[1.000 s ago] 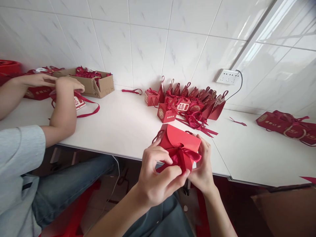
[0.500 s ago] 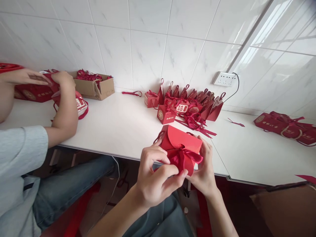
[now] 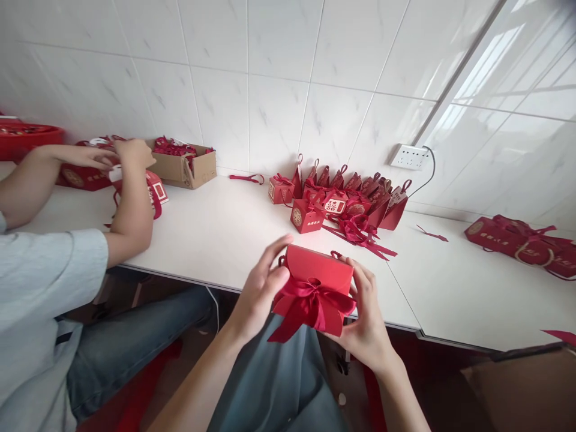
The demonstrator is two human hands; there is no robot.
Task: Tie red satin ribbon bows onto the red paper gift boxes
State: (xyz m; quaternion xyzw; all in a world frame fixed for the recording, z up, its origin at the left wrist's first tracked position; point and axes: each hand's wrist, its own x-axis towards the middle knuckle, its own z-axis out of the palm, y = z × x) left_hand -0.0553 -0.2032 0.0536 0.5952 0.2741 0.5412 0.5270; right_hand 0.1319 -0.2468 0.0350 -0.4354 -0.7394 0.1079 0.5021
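Note:
Between my two hands, just off the table's near edge, is a red gift box with a curved flap. A dark red satin ribbon bow is tied across its front, one tail hanging down at the left. My left hand grips the box's left side, thumb near the upper left corner. At the right side, my right hand holds it with fingers behind and thumb below. Short twisted cord handles show at the box's top corners.
Beyond the box, several small red gift boxes and loose ribbons lie on the white table. A co-worker's hands work at left beside a cardboard box of ribbons. More red boxes lie right; a brown carton stands lower right.
My left hand has moved from the bow to the left side of the box. The bow now lies spread with its tail visible. The co-worker's hands have shifted.

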